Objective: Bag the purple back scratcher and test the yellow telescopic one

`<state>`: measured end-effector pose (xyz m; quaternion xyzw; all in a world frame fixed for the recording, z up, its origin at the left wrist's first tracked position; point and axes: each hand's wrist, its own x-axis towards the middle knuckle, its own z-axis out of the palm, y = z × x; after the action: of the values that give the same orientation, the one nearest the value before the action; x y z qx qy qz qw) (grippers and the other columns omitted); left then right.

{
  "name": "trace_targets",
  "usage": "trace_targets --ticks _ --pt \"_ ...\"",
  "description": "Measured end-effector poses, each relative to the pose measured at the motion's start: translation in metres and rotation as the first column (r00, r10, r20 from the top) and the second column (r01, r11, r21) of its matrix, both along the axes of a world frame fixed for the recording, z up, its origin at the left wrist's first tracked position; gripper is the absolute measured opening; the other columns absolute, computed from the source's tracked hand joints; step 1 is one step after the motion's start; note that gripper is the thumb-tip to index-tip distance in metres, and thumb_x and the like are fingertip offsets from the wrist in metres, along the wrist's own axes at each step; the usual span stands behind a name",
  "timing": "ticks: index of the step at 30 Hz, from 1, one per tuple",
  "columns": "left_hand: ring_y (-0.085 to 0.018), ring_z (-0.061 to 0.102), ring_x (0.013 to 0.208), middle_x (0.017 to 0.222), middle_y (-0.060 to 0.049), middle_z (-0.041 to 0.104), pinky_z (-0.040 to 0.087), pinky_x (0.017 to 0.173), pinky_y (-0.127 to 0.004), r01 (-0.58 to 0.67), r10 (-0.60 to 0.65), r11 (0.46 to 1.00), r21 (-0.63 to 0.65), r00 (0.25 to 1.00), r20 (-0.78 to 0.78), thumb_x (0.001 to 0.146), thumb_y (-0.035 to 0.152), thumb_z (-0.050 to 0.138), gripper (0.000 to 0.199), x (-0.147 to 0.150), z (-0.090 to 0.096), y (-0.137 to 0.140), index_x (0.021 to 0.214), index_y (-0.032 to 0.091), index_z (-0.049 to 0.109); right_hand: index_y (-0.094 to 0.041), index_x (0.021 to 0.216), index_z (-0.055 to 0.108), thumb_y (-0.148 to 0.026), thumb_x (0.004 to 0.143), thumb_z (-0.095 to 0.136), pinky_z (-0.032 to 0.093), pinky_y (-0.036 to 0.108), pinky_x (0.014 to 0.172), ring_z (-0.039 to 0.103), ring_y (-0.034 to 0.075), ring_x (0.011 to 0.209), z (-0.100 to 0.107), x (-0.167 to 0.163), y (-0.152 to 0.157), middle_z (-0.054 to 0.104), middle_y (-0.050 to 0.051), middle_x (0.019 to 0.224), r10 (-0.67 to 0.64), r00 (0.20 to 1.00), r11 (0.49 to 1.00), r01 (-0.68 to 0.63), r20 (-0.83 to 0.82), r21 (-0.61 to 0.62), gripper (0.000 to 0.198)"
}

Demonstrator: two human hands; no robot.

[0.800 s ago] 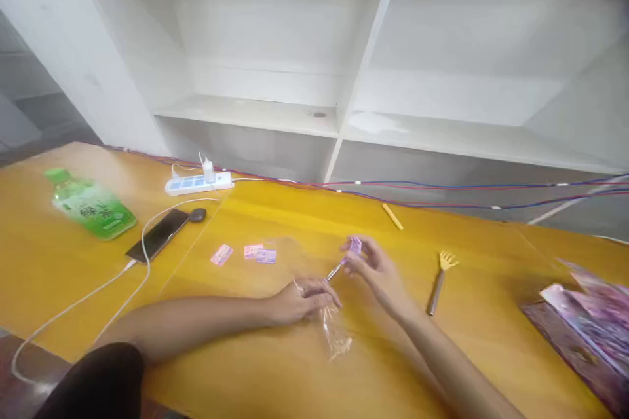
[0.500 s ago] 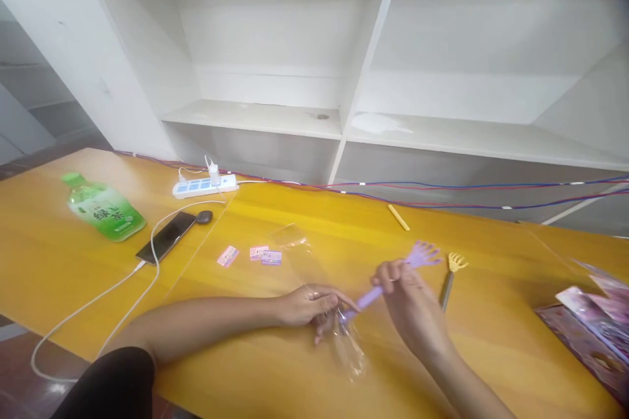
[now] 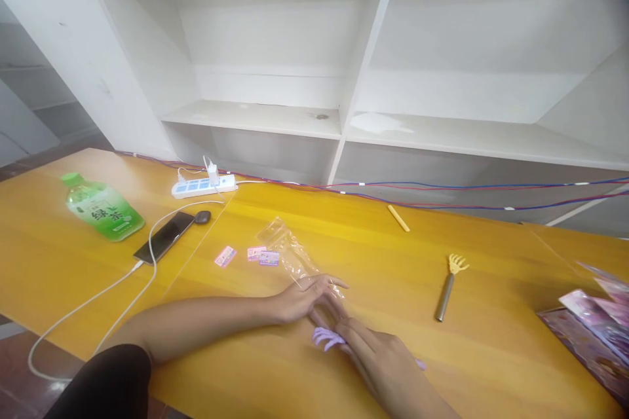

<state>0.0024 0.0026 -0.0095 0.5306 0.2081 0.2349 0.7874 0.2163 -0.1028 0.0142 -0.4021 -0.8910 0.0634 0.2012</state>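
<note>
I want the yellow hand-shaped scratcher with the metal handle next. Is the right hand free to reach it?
Probably not yet. The right hand rests on the purple hand-shaped scratcher. The yellow scratcher lies apart to its right on bare wooden table, nothing between.

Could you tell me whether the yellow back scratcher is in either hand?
No, the yellow back scratcher lies alone on the table.

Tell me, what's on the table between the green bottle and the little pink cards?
In the head view, a black phone with a white cable lies between the green bottle and the pink cards, with a small dark object by the phone's far end.
</note>
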Motion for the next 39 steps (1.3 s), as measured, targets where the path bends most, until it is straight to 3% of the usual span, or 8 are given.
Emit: trace_targets --ticks 5,11,15,20,26,29,33,39 --pt "-0.030 0.077 0.091 0.107 -0.018 0.076 0.063 0.070 -0.035 -0.067 0.078 0.979 -0.194 0.996 0.051 0.094 0.082 0.058 0.077 0.004 -0.005 0.002 0.135 0.018 0.064 -0.020 0.120 0.062 -0.026 0.114 0.034 0.046 0.021 0.060 0.065 0.012 0.068 -0.004 0.017 0.008 0.069 0.004 0.094 -0.089 0.996 0.985 0.091 -0.018 0.147 0.030" --pt "-0.033 0.077 0.094 0.112 -0.022 0.074 0.065 0.075 -0.043 -0.244 0.275 0.908 -0.341 0.960 0.046 0.100 0.075 0.056 0.071 0.004 -0.012 0.005 0.129 0.010 0.066 -0.024 0.115 0.062 -0.034 0.115 0.032 0.052 0.020 0.069 0.068 0.010 0.079 -0.001 0.027 0.013 0.068 0.002 0.107 -0.201 0.975 0.979 0.196 -0.099 -0.057 0.032" --pt "-0.035 0.077 0.096 0.113 -0.023 0.075 0.065 0.080 -0.047 -0.263 0.310 0.889 -0.375 0.948 0.071 0.101 0.071 0.059 0.068 0.005 -0.008 0.007 0.128 0.009 0.066 -0.028 0.122 0.064 -0.035 0.115 0.034 0.056 0.020 0.075 0.071 0.009 0.087 -0.002 0.025 0.013 0.069 0.001 0.113 -0.254 0.958 0.960 0.234 -0.130 -0.151 0.031" --pt "-0.038 0.075 0.110 0.115 -0.022 0.076 0.059 0.100 -0.057 -0.238 0.301 0.868 -0.436 0.950 0.082 0.103 0.068 0.058 0.065 0.006 -0.001 0.007 0.131 0.009 0.064 -0.029 0.127 0.066 -0.033 0.115 0.037 0.058 0.023 0.082 0.071 0.012 0.095 -0.007 0.020 0.015 0.070 0.002 0.116 -0.265 0.953 0.962 0.250 -0.150 -0.114 0.032" --pt "-0.041 0.071 0.119 0.112 -0.025 0.076 0.052 0.108 -0.063 -0.140 0.221 0.893 -0.429 0.964 0.145 0.100 0.075 0.056 0.075 0.004 -0.003 0.010 0.121 0.005 0.069 -0.025 0.145 0.059 -0.027 0.114 0.038 0.055 0.024 0.072 0.068 0.013 0.080 -0.013 0.021 0.016 0.071 0.003 0.101 -0.269 0.952 0.954 0.284 -0.149 0.092 0.037" --pt "-0.039 0.073 0.113 0.110 -0.023 0.076 0.057 0.103 -0.057 -0.129 0.184 0.925 -0.359 0.975 0.125 0.095 0.067 0.071 0.062 0.005 -0.002 0.008 0.112 0.007 0.073 -0.024 0.153 0.054 -0.026 0.113 0.040 0.051 0.025 0.064 0.062 0.013 0.069 -0.017 0.024 0.017 0.067 0.002 0.087 -0.250 0.964 0.950 0.262 -0.092 0.172 0.042" --pt "-0.030 0.075 0.099 0.108 -0.018 0.075 0.062 0.090 -0.045 -0.129 0.161 0.961 -0.244 0.980 0.118 0.089 0.045 0.086 0.042 0.007 0.000 0.004 0.108 0.010 0.073 -0.025 0.161 0.046 -0.026 0.113 0.041 0.048 0.025 0.064 0.058 0.013 0.067 -0.022 0.024 0.017 0.066 0.002 0.087 -0.232 0.973 0.958 0.228 0.006 0.174 0.048" --pt "-0.025 0.073 0.089 0.100 -0.013 0.073 0.063 0.082 -0.039 -0.176 0.208 0.946 -0.271 0.974 0.093 0.086 0.050 0.088 0.047 0.008 -0.003 0.005 0.106 0.011 0.072 -0.026 0.158 0.051 -0.032 0.114 0.039 0.046 0.025 0.066 0.055 0.014 0.070 -0.016 0.021 0.013 0.064 0.004 0.092 -0.263 0.964 0.948 0.263 -0.024 0.177 0.046"
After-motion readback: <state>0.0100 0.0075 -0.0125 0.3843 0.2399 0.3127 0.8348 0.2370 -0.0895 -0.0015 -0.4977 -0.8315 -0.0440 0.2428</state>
